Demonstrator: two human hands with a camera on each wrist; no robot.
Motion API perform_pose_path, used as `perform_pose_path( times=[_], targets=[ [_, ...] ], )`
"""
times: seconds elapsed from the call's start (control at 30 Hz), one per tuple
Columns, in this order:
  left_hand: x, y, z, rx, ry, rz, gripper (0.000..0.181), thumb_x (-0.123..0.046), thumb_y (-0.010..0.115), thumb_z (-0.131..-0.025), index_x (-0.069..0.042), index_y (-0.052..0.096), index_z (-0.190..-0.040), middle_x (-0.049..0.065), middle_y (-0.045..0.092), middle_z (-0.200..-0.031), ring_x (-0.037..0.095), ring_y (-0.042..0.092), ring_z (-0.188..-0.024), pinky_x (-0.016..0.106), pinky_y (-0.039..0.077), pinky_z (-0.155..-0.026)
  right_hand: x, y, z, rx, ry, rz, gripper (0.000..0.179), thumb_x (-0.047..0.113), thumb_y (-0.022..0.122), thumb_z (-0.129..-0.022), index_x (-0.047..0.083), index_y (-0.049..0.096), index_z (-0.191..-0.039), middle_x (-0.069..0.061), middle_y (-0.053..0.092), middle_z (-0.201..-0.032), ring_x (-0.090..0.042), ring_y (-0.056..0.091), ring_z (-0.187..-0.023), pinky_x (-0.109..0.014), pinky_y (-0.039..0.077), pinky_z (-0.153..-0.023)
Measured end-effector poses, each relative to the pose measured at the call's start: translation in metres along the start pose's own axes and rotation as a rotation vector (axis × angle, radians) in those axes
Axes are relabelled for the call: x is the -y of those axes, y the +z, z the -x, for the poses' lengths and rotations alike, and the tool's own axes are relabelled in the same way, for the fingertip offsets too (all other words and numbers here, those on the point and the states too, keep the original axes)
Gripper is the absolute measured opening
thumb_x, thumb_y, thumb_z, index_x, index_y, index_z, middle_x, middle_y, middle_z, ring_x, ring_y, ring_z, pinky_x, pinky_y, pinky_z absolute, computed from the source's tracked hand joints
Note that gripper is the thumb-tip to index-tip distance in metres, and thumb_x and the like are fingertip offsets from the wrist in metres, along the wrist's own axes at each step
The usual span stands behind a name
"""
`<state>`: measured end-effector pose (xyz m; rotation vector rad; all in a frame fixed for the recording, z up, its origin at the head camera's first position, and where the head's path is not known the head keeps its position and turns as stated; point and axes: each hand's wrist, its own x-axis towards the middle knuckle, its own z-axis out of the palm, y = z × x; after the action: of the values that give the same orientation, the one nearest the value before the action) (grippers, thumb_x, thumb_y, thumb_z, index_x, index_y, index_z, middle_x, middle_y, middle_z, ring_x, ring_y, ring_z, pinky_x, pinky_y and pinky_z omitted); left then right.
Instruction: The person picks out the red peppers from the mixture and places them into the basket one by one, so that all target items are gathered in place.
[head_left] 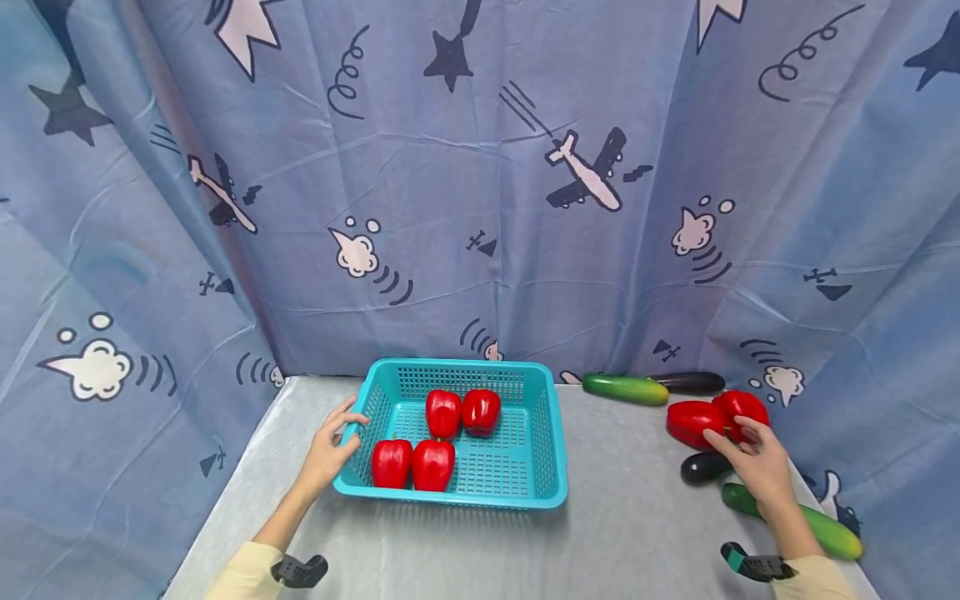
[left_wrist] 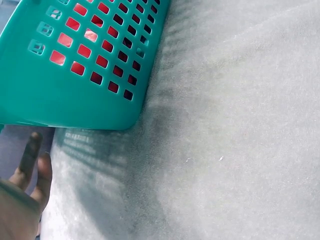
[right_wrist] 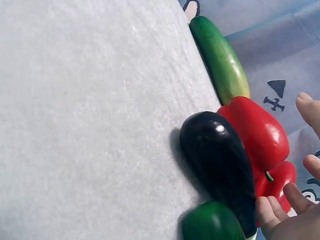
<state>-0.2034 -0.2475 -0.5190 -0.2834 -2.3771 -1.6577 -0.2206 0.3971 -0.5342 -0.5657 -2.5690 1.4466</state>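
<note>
A turquoise plastic basket [head_left: 555, 433] stands on the table with several red bell peppers [head_left: 433, 465] inside. At its left rim is my left hand [head_left: 324, 454], fingers spread and holding nothing; the left wrist view catches its fingers [left_wrist: 44, 177] beside the basket's corner. Over on the right, two red bell peppers [head_left: 693, 423] lie against each other. My right hand [head_left: 763, 471] hovers over them with thumb and fingers apart, partly covering the rear pepper [head_left: 742, 406]. In the right wrist view its fingertips [right_wrist: 267, 210] overlap the lower pepper, close to its green stem.
A dark eggplant [head_left: 703, 468] and a green cucumber [head_left: 832, 532] lie by my right forearm. Farther back are another cucumber [head_left: 626, 389] and another eggplant [head_left: 690, 382]. A blue patterned curtain [head_left: 450, 208] hangs behind and beside the white-covered table [head_left: 600, 500].
</note>
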Motion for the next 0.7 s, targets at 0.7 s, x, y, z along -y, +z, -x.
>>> perform_pose_path(
  times=[0.7],
  targets=[
    [0.042,0.000,-0.008,-0.013,0.003,0.004,0.027,0.012,0.057,-0.088,0.007,0.064,-0.114,0.022,0.034,-0.158,0.043,0.031,-0.142,0.070,0.033,-0.100,0.005,0.022,-0.023,-0.019,-0.093,0.078,0.089,0.035,0.076,-0.092,-0.006,0.027,-0.154,-0.035,0.029,-0.153,-0.054,0.030,-0.134,-0.067,0.039,-0.099]
  ],
)
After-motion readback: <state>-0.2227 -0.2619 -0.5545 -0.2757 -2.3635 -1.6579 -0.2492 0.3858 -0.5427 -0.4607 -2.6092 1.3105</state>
